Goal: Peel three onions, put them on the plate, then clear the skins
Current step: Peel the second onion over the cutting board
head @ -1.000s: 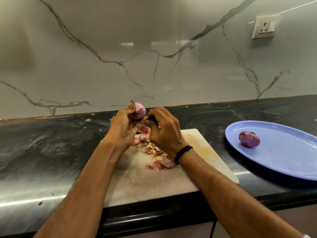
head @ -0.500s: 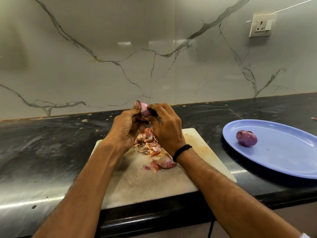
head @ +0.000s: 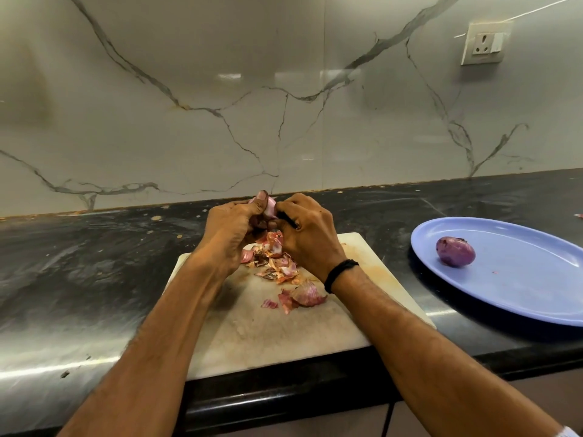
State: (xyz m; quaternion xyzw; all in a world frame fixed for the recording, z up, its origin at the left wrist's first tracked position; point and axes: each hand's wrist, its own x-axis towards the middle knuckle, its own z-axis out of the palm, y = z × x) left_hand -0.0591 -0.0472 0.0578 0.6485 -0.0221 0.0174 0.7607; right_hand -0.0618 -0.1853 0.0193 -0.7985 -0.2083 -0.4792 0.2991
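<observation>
My left hand [head: 230, 228] grips a pale pink onion [head: 270, 208] above the far edge of the white cutting board [head: 252, 335]; most of the onion is hidden by my fingers. My right hand [head: 307, 234] is curled round a thin dark knife [head: 287, 221] and meets the onion from the right. A heap of red and orange onion skins [head: 277, 263] lies on the board under my hands, with a few larger pieces [head: 304, 297] nearer to me. One peeled purple onion [head: 455, 251] sits on the blue plate [head: 520, 279] at the right.
The board lies on a black stone counter [head: 94, 263] whose front edge is close to me. A marble wall [head: 284, 105] rises behind, with a socket [head: 484, 44] at the upper right. A small scrap [head: 579, 215] lies beyond the plate.
My hands have closed together around the onion and shifted slightly away from me. The skins on the board and the onion on the plate have stayed put.
</observation>
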